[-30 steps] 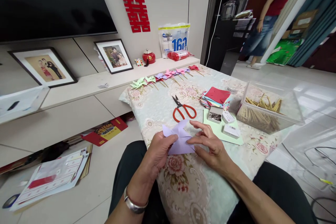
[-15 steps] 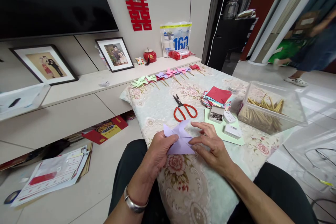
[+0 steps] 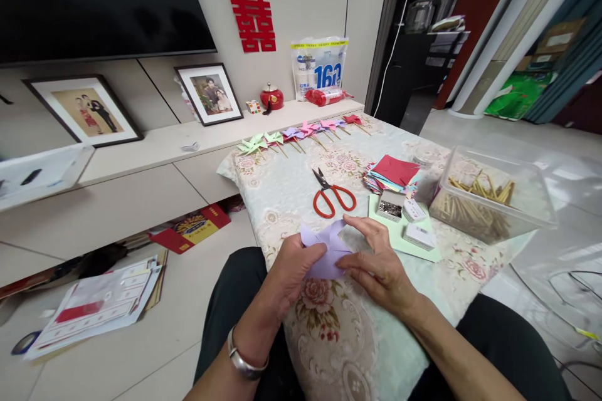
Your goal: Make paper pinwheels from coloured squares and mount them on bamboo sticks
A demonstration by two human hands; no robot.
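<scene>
A purple paper pinwheel blank (image 3: pixel 324 263), slit and partly folded, is held between my hands above the near part of the table. My left hand (image 3: pixel 294 263) grips its left side, the thumb pressed over the middle. My right hand (image 3: pixel 379 263) pinches the lower right edge, and its index finger touches the curled upper right flap. Scissors (image 3: pixel 332 194) with red handles lie with blades parted just beyond the paper. To the right, an open box of metal pins (image 3: pixel 390 207) and small white boxes (image 3: pixel 418 237) rest on a light green sheet (image 3: pixel 426 253).
Finished pinwheels (image 3: pixel 310 130) on sticks line the table's far edge. A stack of coloured paper (image 3: pixel 395 170) lies right of the scissors. At the right stands a clear plastic bin (image 3: pixel 531 213) of thin sticks (image 3: pixel 484 194). Beyond is a cabinet ledge (image 3: pixel 160 149) with framed photos (image 3: pixel 211 94).
The upper right flap has been bent over toward the middle, and the lower right edge now curls between my right fingers. A person walking at the far right has gone from view.
</scene>
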